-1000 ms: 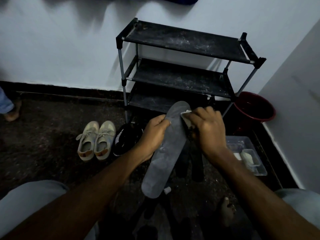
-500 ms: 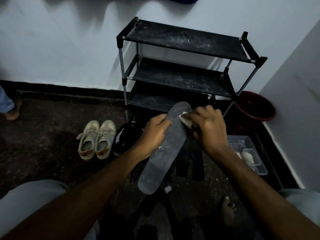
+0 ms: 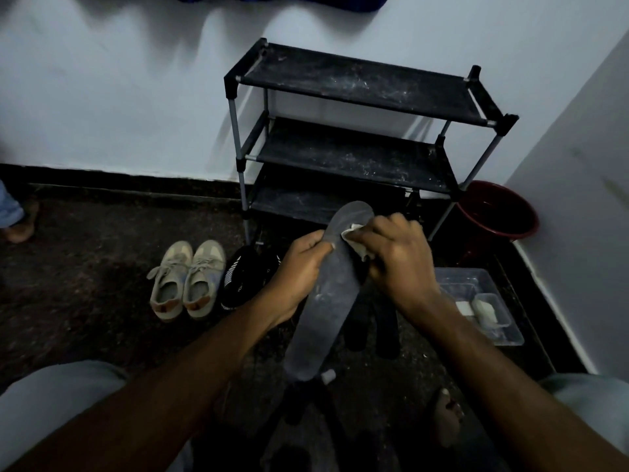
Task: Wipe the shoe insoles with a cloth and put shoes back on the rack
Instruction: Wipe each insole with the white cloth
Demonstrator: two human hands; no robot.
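Our left hand point(image 3: 299, 267) gripped a long grey insole point(image 3: 326, 301) by its left edge, the thumb curled over its top face. Our right hand point(image 3: 398, 264) pinched a small pale cloth point(image 3: 355, 235) and pressed it against the insole's upper end, near the toe. The insole was held in the air at a tilt, its toe pointing toward the shoe rack point(image 3: 357, 83) and its heel hanging down toward our knees. Pale smears showed along its middle, so we judged the wiping only partly done.

Beyond the hands, the black three-shelf rack stood against a white wall, its shelves dusty and holding no shoes that we could see. On the dark floor to the left sat a pair of beige sneakers point(image 3: 187, 281), with a black shoe point(image 3: 243, 281) just beside them. To the right were a dark red bucket point(image 3: 497, 212) and a clear plastic container point(image 3: 476, 277).

The risk we saw was that the insole was thin and held along one side only. A hard stroke could bend it or twist it out of our grip onto the gritty floor. The dusty shelves could also dirty cleaned shoes.
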